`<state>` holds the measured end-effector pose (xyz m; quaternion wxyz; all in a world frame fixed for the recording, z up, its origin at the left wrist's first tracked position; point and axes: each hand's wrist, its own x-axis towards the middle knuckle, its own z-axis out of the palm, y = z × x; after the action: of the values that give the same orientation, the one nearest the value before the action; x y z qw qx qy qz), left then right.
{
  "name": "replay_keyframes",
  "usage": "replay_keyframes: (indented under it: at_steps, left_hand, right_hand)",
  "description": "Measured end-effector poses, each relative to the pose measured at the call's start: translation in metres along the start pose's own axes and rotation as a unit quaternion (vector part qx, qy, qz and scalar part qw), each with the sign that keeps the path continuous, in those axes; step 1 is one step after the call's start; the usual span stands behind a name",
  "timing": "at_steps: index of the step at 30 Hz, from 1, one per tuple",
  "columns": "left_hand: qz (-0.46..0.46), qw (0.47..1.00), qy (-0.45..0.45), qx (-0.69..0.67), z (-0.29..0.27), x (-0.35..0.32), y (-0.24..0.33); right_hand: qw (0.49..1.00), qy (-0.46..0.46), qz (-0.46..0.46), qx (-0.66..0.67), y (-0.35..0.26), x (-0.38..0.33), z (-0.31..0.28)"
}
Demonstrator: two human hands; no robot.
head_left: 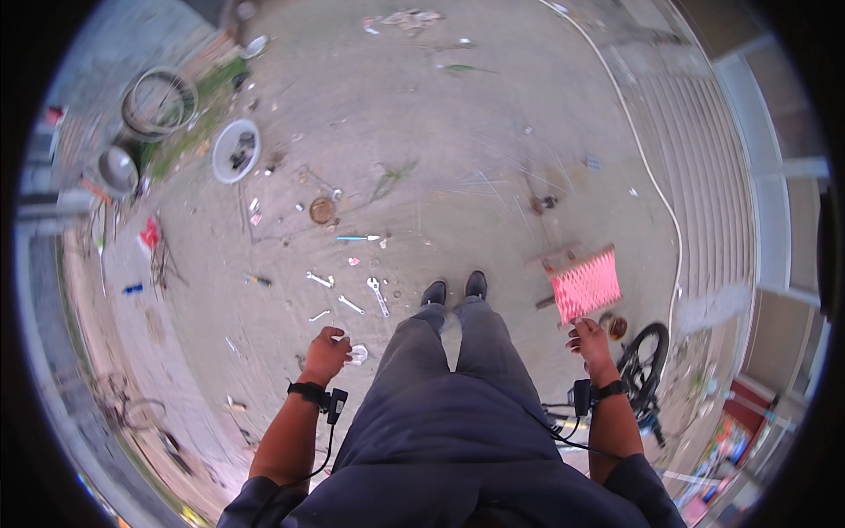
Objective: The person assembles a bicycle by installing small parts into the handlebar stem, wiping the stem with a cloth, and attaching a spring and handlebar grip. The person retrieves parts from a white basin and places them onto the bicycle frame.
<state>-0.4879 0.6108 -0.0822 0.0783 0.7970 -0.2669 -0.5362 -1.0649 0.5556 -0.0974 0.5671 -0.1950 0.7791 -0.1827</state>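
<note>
Just on the near side of the pink woven seat (587,286): right hand (595,348), fingers loosely bent, tips at the seat's near edge in view. Can't tell if they touch or grip it. Seat sits low over the ground, ahead of the right hand, tilted in view. Well left of the seat: left hand (326,355), loosely curled, gap between thumb and fingers; white scrap (357,355) shows just beside it. Also left of the seat: dark shoes (476,284), then adjustable wrench (378,297) and smaller spanners (351,304). Far left and beyond the seat: white basin (220,160) with dark parts inside. Right and nearer than the seat: black tyre (653,348).
</note>
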Motion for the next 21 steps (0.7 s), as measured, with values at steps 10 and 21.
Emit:
replay_keyframes:
  at_steps: [10,21]
  left_hand:
    - [-0.111,0.977,0.092,-0.155,0.017,-0.056,-0.030]
    - [-0.166,0.941,0.127,-0.268,0.005,-0.057,-0.055]
  right_hand:
    - [0.980,-0.121,-0.076,-0.141,-0.145,0.101,0.073]
    - [0.955,-0.166,-0.067,-0.235,-0.220,0.130,0.168]
